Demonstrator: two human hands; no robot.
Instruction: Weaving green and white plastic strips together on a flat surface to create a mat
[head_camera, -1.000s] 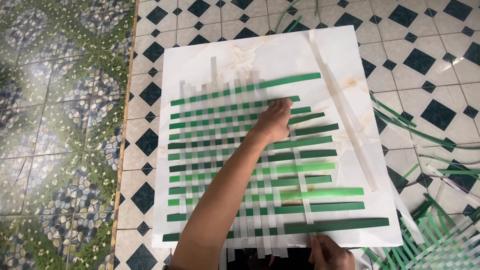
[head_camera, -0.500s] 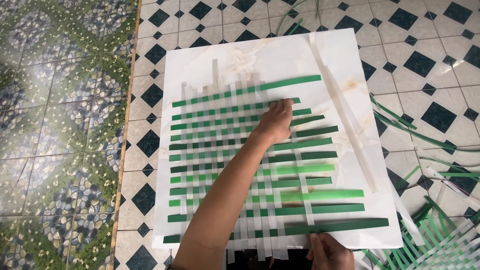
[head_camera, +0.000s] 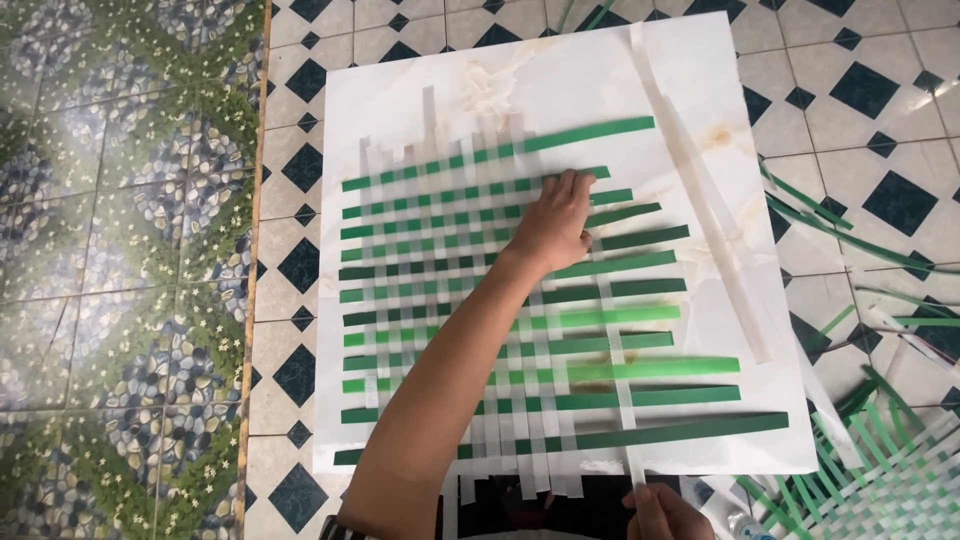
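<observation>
right grip (head_camera: 665, 510): pinching near end of my thin white vertical strip (head_camera: 612, 340), bottom edge
strip axis: runs away from me, through green horizontal strips (head_camera: 640, 368)
left grip (head_camera: 555, 222): flat, open, pressing woven green-white mat (head_camera: 450, 300), far side
base: white marble-look board (head_camera: 560, 80) on floor

Left hand (head_camera: 556, 222) far forward, palm down, fingers together; right hand (head_camera: 664, 513) low at frame edge, fingers pinched.

A woven mat of green and white strips (head_camera: 480, 310) is laid on a square white marble-look board (head_camera: 400, 90), which rests on the tiled floor (head_camera: 880, 110). The left hand (head_camera: 555, 222) is pressed on the mat's upper right part. The right hand (head_camera: 665, 512) is placed at the board's near edge. Loose long white strips (head_camera: 700, 190) are laid on the board to the mat's right.
</observation>
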